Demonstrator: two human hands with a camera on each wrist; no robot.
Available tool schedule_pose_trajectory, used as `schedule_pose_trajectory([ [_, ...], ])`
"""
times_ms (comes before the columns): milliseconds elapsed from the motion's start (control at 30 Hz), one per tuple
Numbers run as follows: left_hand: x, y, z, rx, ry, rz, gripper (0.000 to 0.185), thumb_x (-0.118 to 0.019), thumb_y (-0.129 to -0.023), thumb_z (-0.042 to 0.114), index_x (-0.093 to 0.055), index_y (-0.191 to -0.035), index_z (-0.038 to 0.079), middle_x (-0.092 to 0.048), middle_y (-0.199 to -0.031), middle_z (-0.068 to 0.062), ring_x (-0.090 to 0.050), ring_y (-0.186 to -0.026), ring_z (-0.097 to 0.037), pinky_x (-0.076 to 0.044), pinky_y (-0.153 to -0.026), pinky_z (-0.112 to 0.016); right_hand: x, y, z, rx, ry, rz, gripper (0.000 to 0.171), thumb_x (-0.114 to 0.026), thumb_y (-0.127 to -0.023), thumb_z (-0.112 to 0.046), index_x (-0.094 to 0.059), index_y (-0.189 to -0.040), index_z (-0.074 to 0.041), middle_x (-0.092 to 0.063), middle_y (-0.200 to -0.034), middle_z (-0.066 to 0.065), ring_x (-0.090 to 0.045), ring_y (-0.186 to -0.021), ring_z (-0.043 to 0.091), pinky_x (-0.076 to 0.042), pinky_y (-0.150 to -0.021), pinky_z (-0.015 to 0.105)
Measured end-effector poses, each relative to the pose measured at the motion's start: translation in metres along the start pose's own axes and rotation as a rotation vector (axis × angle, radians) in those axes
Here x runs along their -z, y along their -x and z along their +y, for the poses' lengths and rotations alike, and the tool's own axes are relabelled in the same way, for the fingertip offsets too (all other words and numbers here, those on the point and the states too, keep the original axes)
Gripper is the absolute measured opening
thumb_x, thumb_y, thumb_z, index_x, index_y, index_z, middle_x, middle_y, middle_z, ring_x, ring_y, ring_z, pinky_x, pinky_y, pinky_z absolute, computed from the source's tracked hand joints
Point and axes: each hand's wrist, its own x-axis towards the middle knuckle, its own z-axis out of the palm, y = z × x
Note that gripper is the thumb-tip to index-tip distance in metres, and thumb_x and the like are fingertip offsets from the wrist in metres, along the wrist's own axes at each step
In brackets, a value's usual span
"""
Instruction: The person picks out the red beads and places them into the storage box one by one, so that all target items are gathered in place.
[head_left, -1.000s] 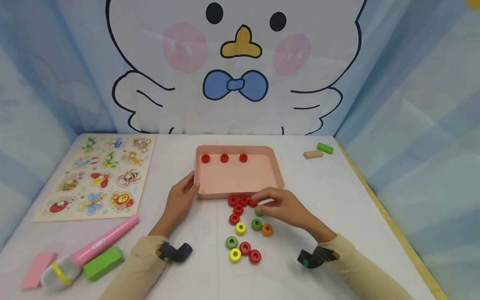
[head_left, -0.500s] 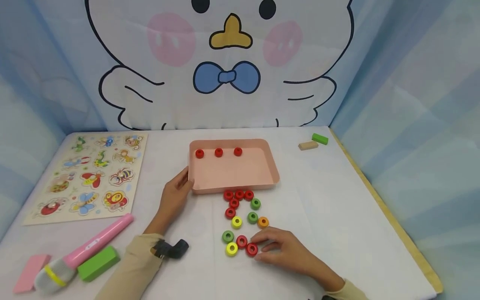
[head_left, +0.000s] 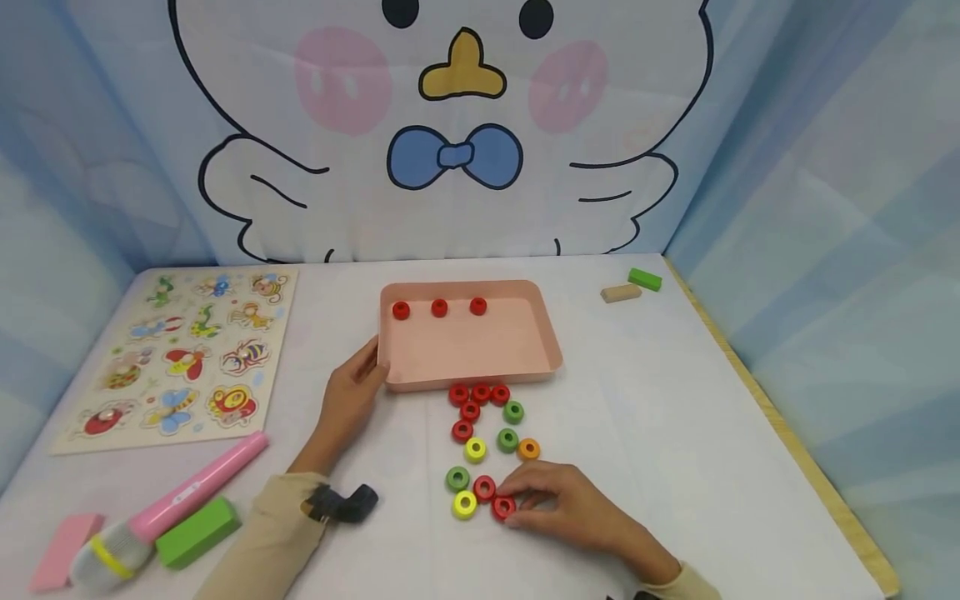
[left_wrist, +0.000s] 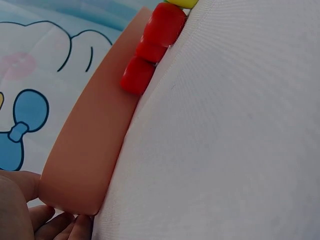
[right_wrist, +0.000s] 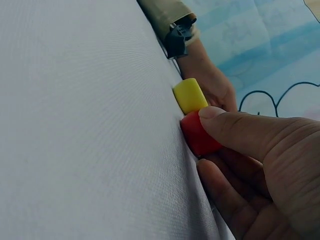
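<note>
Pick-up step in progress: the right hand (head_left: 558, 504) is closing thumb and fingers on a red ring (head_left: 503, 507) at the near end of the loose cluster on the desk (head_left: 675, 417); the right wrist view is showing the thumb tip pressing its edge, with a yellow ring (right_wrist: 189, 95) just beside it. The left hand (head_left: 351, 400) is gripping the near-left corner of the pink tray (head_left: 543, 333), fingers curling round the rim. 3 red rings (head_left: 439, 308) are sitting in a row along the tray's far wall. The pinched ring is lying flat, hole axis pointing up, no long axis in plan. Judgement: next move is calling for a clean lift without nudging the touching neighbours.
</note>
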Motion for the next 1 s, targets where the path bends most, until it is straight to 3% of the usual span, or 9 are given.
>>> schedule_pose_trajectory([
  [67, 0.000, -0.003, -0.009, -0.008, 0.003, 0.004, 0.051, -0.056, -0.101, 0.017, -0.042, -0.149, 0.008, -0.043, -0.150, -0.008, -0.041, -0.135, -0.014, -0.036, -0.108, -0.025, 0.000, 0.002, 0.008, -0.013, 0.001, -0.013, 0.024, -0.076, -0.087, -0.015, -0.072, -0.110, -0.011, -0.069, -0.105, 0.000, -0.066, -0.086, 0.011, -0.060, -0.072, 0.029],
  [200, -0.001, -0.002, -0.009, 0.007, -0.002, 0.006, 0.052, -0.056, -0.101, 0.018, -0.041, -0.150, 0.008, -0.042, -0.150, -0.007, -0.040, -0.136, -0.015, -0.036, -0.108, -0.025, 0.009, 0.002, 0.005, -0.076, -0.007, -0.073, 0.024, -0.075, -0.089, -0.022, -0.073, -0.111, -0.015, -0.069, -0.106, -0.004, -0.066, -0.093, 0.011, -0.059, -0.078, 0.029],
  [400, -0.001, -0.001, -0.008, 0.005, -0.011, 0.014, 0.052, -0.055, -0.101, 0.017, -0.041, -0.149, 0.006, -0.043, -0.150, -0.009, -0.041, -0.136, -0.016, -0.038, -0.108, -0.026, 0.050, -0.017, 0.002, -0.193, 0.021, -0.115, 0.029, -0.074, -0.089, -0.020, -0.072, -0.116, -0.010, -0.068, -0.111, -0.002, -0.063, -0.101, 0.016, -0.056, -0.086, 0.030],
  [600, -0.002, -0.003, -0.008, 0.009, -0.003, 0.009, 0.052, -0.056, -0.100, 0.017, -0.041, -0.149, 0.006, -0.043, -0.150, -0.009, -0.041, -0.136, -0.017, -0.039, -0.107, -0.027, 0.116, -0.068, 0.010, -0.307, 0.188, 0.032, 0.033, -0.071, -0.092, -0.014, -0.068, -0.124, -0.007, -0.067, -0.117, 0.003, -0.059, -0.106, 0.022, -0.053, -0.093, 0.035],
  [733, 0.000, -0.005, -0.009, 0.016, 0.010, 0.014, 0.052, -0.056, -0.100, 0.017, -0.041, -0.150, 0.006, -0.042, -0.150, -0.009, -0.041, -0.136, -0.017, -0.039, -0.107, -0.028, 0.150, -0.115, 0.023, -0.373, 0.247, 0.114, 0.034, -0.069, -0.093, -0.014, -0.067, -0.126, -0.007, -0.065, -0.121, 0.010, -0.060, -0.108, 0.026, -0.053, -0.094, 0.039],
  [867, -0.001, -0.006, -0.009, 0.024, 0.008, 0.018, 0.052, -0.055, -0.100, 0.018, -0.041, -0.150, 0.008, -0.043, -0.150, -0.008, -0.041, -0.136, -0.017, -0.039, -0.107, -0.028, 0.168, -0.154, 0.041, -0.406, 0.292, 0.165, 0.032, -0.069, -0.094, -0.014, -0.068, -0.125, -0.007, -0.065, -0.119, 0.011, -0.060, -0.104, 0.027, -0.054, -0.092, 0.038],
  [1000, -0.002, -0.003, -0.010, 0.032, 0.010, 0.018, 0.052, -0.055, -0.100, 0.017, -0.042, -0.150, 0.008, -0.043, -0.150, -0.007, -0.041, -0.136, -0.017, -0.039, -0.107, -0.028, 0.169, -0.181, 0.057, -0.425, 0.319, 0.179, 0.031, -0.067, -0.094, -0.010, -0.067, -0.125, -0.004, -0.064, -0.120, 0.012, -0.059, -0.105, 0.027, -0.053, -0.093, 0.037],
])
